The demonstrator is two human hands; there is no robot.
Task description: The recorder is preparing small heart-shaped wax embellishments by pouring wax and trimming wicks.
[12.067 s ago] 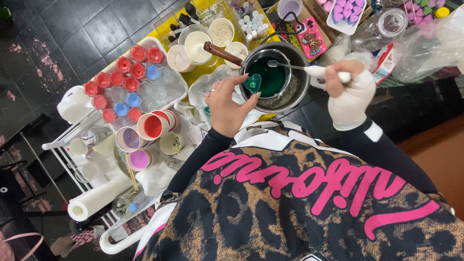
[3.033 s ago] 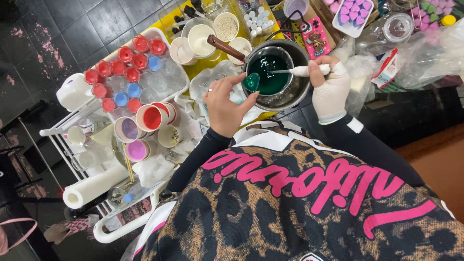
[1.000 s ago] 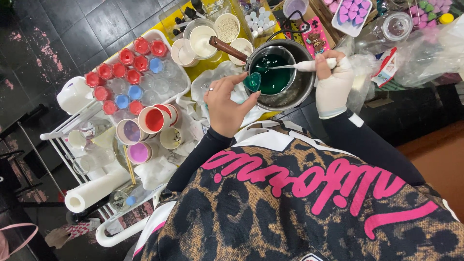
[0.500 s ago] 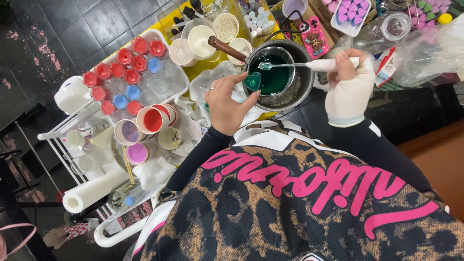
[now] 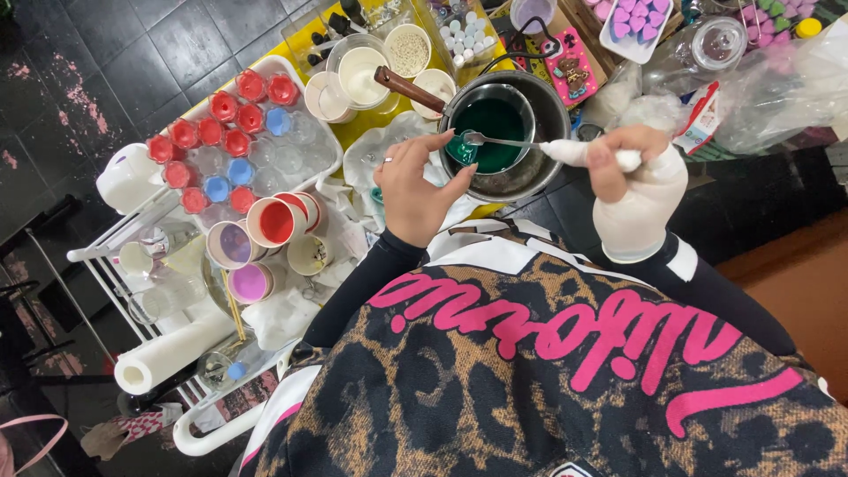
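A dark metal pot [image 5: 541, 166] with an inner container of green liquid [image 5: 491, 124] stands on the table in front of me. My left hand [image 5: 413, 187], bare with a ring, pinches a small green-filled cup [image 5: 460, 148] at the pot's near rim. My right hand [image 5: 634, 196], in a white glove, grips the white handle of a spoon [image 5: 530, 144]. The spoon's bowl hovers just above the small cup.
A white tray [image 5: 291, 69] of small red and blue capped jars lies to the left. Paint cups [image 5: 265, 223], a paper roll [image 5: 163, 355], white bowls [image 5: 364, 66] and a wooden handle [image 5: 408, 89] sit around. A purple mould tray [image 5: 638, 19] and plastic bags [image 5: 777, 79] lie at right.
The spoon's bowl has come out of the green liquid toward the small cup at the rim. My right hand has shifted right and lifted slightly; my left hand stays at the cup.
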